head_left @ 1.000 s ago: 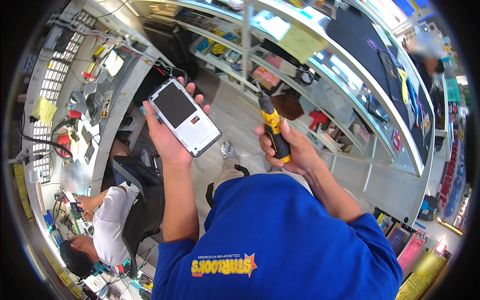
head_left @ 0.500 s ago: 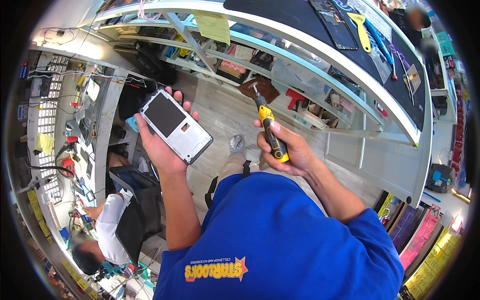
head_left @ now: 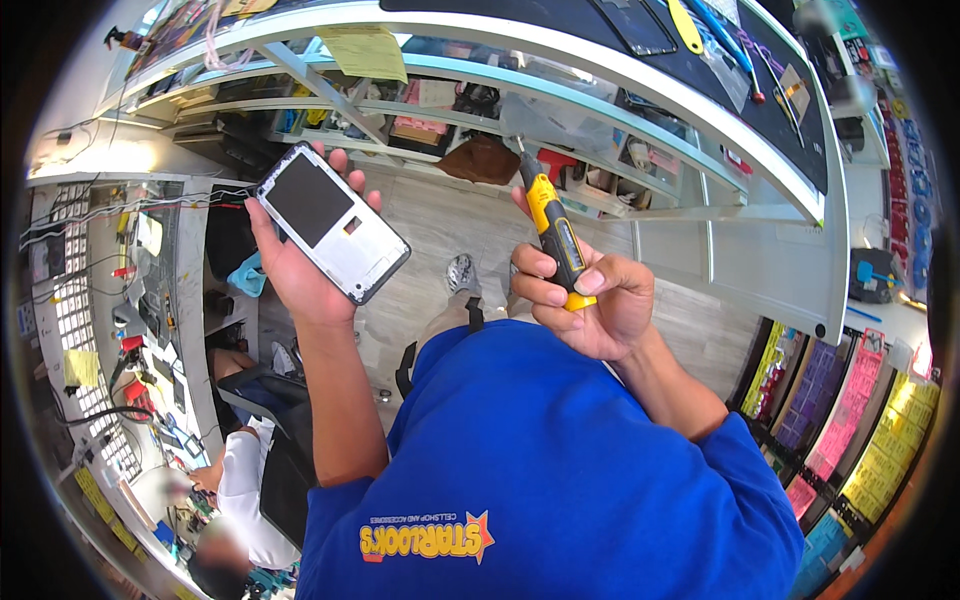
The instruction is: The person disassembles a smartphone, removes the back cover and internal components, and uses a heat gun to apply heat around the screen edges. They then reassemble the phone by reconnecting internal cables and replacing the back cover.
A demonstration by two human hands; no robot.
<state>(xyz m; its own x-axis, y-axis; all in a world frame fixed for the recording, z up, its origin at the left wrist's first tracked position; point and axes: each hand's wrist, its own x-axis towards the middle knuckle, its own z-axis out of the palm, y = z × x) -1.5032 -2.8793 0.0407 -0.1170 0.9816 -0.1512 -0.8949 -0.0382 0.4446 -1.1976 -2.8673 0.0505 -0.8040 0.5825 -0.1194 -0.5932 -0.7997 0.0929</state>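
In my left hand point(head_left: 308, 285) lies a silver phone frame point(head_left: 373, 254) with a black rectangular panel point(head_left: 308, 204) at its upper part and a small cutout below that. My thumb runs along one edge and my fingertips show past the opposite edge. My right hand point(head_left: 615, 305) is closed on a yellow and black electric screwdriver point(head_left: 552, 228), thumb and fingers near its yellow rear end. The screwdriver's thin bit point(head_left: 519, 144) points up and away from me. It touches nothing, and the phone frame is well apart from it.
A white-framed glass counter point(head_left: 590, 92) crosses ahead, with a black mat, a yellow scraper point(head_left: 686, 26) and tools on top. Left stands a cluttered workbench point(head_left: 165, 350), where a person in a white shirt point(head_left: 245, 478) sits on a black chair. Colourful packages point(head_left: 840, 420) hang at right.
My right hand has shifted its grip, with thumb and fingers now nearer the screwdriver's rear end. The phone frame stays in my left hand, slightly higher and further left in view. The view has shifted.
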